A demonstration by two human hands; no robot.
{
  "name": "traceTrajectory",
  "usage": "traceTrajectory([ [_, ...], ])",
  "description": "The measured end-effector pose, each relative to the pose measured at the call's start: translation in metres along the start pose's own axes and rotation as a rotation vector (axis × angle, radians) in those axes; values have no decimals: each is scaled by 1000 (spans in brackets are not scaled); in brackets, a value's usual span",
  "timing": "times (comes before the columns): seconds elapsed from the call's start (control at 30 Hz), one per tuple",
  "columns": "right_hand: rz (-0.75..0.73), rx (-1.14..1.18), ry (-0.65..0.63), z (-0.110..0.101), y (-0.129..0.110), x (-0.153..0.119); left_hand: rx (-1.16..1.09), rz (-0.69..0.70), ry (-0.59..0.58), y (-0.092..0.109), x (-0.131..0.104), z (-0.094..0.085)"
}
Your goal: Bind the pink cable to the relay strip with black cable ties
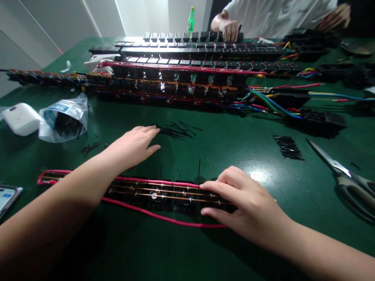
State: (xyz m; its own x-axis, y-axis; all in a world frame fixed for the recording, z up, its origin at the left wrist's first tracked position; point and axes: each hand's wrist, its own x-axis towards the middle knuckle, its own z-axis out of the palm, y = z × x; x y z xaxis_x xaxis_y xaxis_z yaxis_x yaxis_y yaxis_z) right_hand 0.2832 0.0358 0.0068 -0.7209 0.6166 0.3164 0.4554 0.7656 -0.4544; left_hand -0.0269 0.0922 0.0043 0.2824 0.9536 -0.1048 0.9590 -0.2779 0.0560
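Observation:
My right hand [243,195] grips the right part of a long black strip with copper rods [175,191], fingers on the far side and thumb on the near side. A red wire [140,180] runs along the strip's far edge and loops back along its near side. Two thin black cable ties [199,169] stick up from the strip. My left hand [140,142] is stretched out over the table, fingers extended and thumb apart, its fingertips at the left end of a loose pile of black cable ties [180,130].
Several wired black strips [181,70] lie across the back. Scissors [340,168] and a bundle of short black pieces [288,147] are at right. At left are a plastic bag [66,119], a white case [21,119] and a phone [8,197]. Another person's hand [230,29] touches the farthest strip.

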Motion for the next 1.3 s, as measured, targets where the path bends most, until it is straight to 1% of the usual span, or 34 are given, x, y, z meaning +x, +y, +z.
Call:
traceTrajectory([
  [0.17,-10,-5,-2,0,1,-1,-11,48,9,8,0,-6],
  [0.27,-4,-20,-21,-1,0,0,-3,41,27,12,-1,-7],
  [0.53,-10,-21,-20,-2,-1,2,33,25,61,14,-4,-5],
  [0.8,-24,-19,-26,0,0,2,64,26,95,19,-6,-9],
  [1.0,-27,-17,-31,-1,-1,1,40,31,110,20,-6,-11],
  [1.2,-28,-25,-22,-1,-1,2,-49,19,124,21,-6,-12],
  [1.23,-27,-26,-23,-1,0,2,-105,10,128,22,-6,-13],
  [1.3,-26,-24,-25,-1,0,2,-333,-27,137,23,-7,-14],
])
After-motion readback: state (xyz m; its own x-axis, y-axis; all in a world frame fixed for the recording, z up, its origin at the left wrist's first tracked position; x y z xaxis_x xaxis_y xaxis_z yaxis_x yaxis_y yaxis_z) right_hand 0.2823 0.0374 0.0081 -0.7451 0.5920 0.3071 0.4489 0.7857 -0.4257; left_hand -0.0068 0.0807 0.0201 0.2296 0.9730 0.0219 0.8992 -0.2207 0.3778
